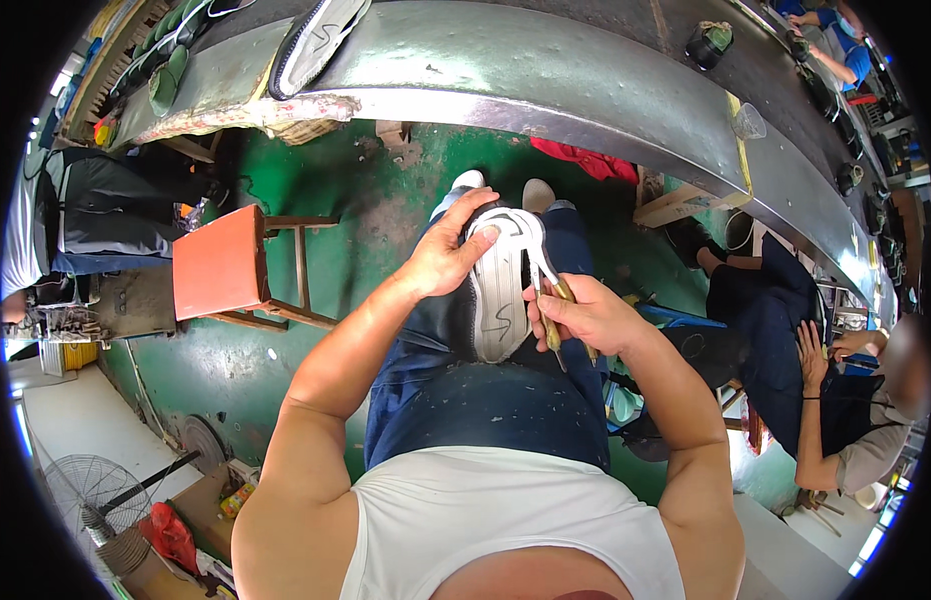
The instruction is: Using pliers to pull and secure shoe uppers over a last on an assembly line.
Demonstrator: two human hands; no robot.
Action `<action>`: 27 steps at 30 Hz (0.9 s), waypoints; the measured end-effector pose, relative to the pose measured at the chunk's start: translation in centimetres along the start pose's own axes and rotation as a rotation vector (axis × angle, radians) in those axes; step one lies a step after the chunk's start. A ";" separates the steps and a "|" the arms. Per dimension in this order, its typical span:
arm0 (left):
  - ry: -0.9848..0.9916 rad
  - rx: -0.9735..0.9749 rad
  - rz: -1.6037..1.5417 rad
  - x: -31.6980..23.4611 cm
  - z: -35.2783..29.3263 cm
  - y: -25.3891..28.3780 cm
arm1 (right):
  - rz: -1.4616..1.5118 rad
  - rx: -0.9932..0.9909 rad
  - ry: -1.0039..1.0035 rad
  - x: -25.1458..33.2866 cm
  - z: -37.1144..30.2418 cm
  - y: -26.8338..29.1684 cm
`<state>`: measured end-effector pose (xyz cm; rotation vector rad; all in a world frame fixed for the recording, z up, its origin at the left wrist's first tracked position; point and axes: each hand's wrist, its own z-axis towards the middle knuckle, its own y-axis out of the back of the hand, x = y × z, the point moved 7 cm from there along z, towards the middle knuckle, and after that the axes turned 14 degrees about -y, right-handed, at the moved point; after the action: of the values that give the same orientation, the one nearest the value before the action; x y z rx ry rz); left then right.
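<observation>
"White top nearest. The shoe?"

"Bottom up, over the lap. Left hand grips its far end; right hand is closed around a yellow-handled tool."

"Handling?"

"Judged light, stiff underneath; best held by both side edges."

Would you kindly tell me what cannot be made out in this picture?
All in the head view:
Far side of the held shoe: hidden, turned away from the camera.
Parts of the two-handled tool: covered by the right hand.
Shoe on the bench: its far end is cut off by the upper edge.
Blue-clad co-worker: too small to tell what their hands do.
</observation>
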<state>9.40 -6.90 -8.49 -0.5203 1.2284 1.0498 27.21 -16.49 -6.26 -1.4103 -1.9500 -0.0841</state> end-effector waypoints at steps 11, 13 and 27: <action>0.020 -0.124 -0.200 2.6 -0.1 0.0 | -0.742 -0.417 0.116 1.6 2.2 2.5; 0.025 -0.117 -0.196 3.4 -0.2 0.2 | -0.817 -0.540 0.310 0.8 3.3 2.8; 0.341 -0.161 -0.446 4.3 0.1 -0.6 | -1.363 -0.830 0.157 2.5 0.6 0.6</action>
<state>9.92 -5.58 -12.58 -1.0782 1.2474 0.6963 27.06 -13.97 -5.47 -0.1487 -2.4602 -1.6795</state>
